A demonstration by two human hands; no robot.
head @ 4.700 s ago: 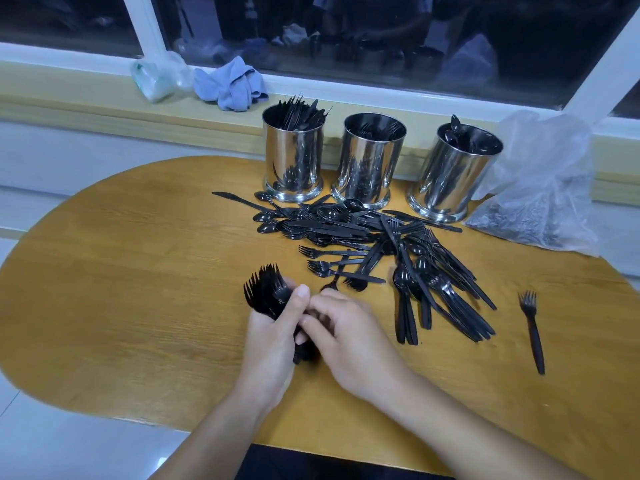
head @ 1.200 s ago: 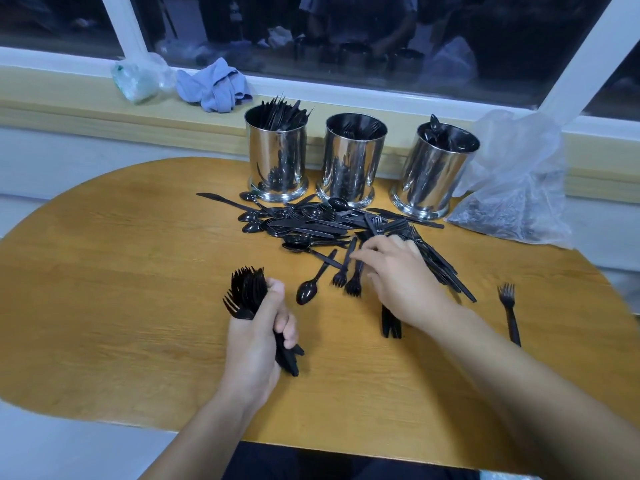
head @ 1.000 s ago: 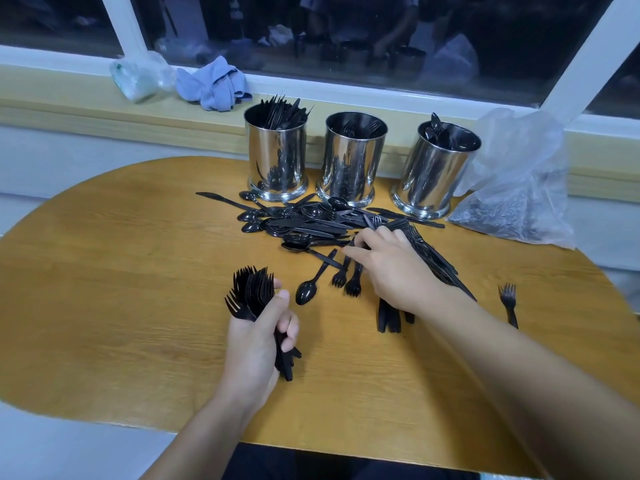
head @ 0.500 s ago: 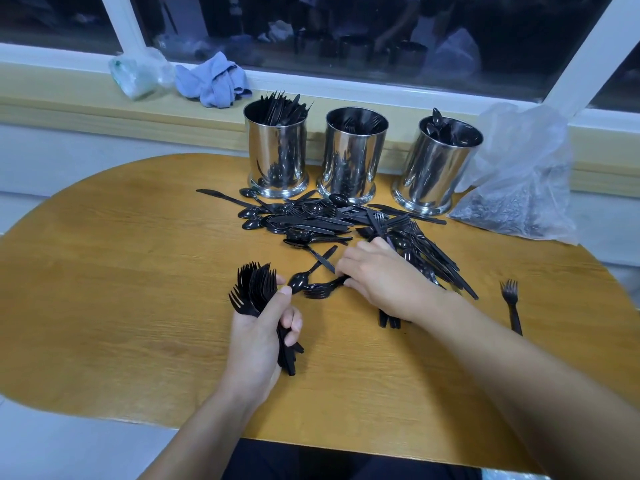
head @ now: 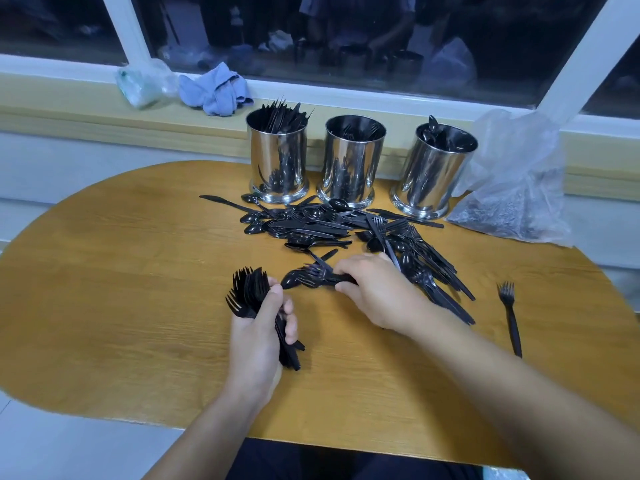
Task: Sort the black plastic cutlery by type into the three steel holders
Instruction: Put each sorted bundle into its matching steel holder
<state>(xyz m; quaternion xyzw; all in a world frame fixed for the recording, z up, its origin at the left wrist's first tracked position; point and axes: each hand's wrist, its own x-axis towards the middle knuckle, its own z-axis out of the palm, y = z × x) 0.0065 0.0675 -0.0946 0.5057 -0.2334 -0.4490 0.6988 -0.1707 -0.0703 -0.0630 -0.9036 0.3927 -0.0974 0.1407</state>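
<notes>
Left hand (head: pixel 258 336) is curled tight round a bundle of forks (head: pixel 252 299), thumb pressed along the front, tines fanned up and to the left, handle ends poking out below the fingers. Right hand (head: pixel 375 294) lies palm down just to its right, fingers and thumb pinching a few forks (head: pixel 317 276) by the handles, tines pointing left toward the bundle; a spoon (head: pixel 291 280) lies on the table between the two hands, its bowl close to the left thumb. Both forearms come in from the near edge. Behind and right of the right hand sprawls the unsorted pile (head: pixel 349 233) of knives, spoons and forks, some of it running under the right wrist. One lone fork (head: pixel 509 315) lies well apart to the right, tines away from the person. At the far edge of the wooden table (head: pixel 121 289) stand three steel holders in a row: left holder (head: pixel 277 157) packed with knives, middle holder (head: pixel 351 161) showing fork tines inside, right holder (head: pixel 433 171) with spoons. A clear plastic bag (head: pixel 516 188) slumps just right of the right holder. On the window ledge, a blue cloth (head: pixel 214 90) and a small crumpled bag (head: pixel 143 83).
</notes>
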